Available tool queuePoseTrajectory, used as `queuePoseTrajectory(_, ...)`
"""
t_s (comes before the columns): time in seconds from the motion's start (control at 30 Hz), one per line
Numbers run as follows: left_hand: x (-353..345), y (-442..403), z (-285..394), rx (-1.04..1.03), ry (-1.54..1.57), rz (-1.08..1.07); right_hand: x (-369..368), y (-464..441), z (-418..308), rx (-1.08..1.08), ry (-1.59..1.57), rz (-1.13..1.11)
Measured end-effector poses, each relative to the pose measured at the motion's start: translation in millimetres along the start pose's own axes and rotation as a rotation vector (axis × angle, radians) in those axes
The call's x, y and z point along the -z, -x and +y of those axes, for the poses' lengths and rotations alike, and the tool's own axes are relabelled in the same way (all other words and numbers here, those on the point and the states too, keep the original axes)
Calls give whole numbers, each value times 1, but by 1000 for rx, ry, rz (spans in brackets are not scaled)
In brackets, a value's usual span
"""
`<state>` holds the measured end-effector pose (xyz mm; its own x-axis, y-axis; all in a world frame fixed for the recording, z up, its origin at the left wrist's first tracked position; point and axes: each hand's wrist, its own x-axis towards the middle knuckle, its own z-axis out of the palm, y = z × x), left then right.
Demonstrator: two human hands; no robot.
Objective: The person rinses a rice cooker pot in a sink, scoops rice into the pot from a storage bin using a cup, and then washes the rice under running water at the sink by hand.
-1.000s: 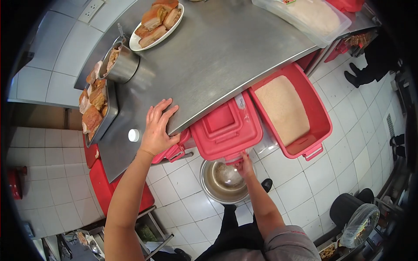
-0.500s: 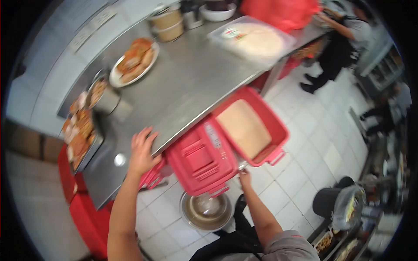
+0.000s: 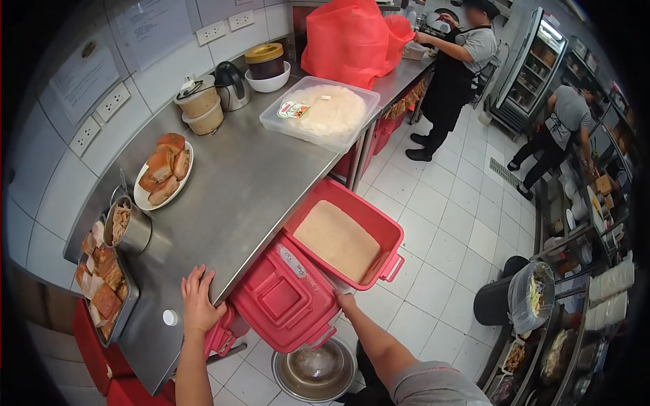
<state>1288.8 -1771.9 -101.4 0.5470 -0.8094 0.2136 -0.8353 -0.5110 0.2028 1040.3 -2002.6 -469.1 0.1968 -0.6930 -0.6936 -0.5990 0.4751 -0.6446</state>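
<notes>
- Here, the left hand (image 3: 198, 298) rests, fingers apart, on the table (image 3: 237, 196) by its edge.
- Right hand (image 3: 347, 304): beside the lid (image 3: 281, 298); can't tell its grip.
- Wide floor (image 3: 433, 321) right of that.

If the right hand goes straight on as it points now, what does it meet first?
Most likely the lidded red bin: the right hand is at its edge, though depth and contact are unclear.
</notes>
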Motion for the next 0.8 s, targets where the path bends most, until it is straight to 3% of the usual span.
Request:
queuePoseTrajectory(0.07,2,-2,2,7,4,-6,1,5,-5,107,77,15)
queuePoseTrajectory(0.27,2,-2,3,15,-12,-17,30,62,-68,-185,-440,-465)
queuePoseTrajectory(0.37,1,-3,5,21,-7,-16,57,93,-113,-156,-339,-697)
queuePoseTrajectory(0.5,3,-4,6,33,-2,-22,59,59,-128,-339,-352,-1029)
queuePoseTrajectory(0.7,3,-5,6,41,-22,-37,49,53,-118,-382,-297,-939)
queuePoseTrajectory(0.8,1,-5,6,43,-35,-41,43,68,-128,-316,-422,-933)
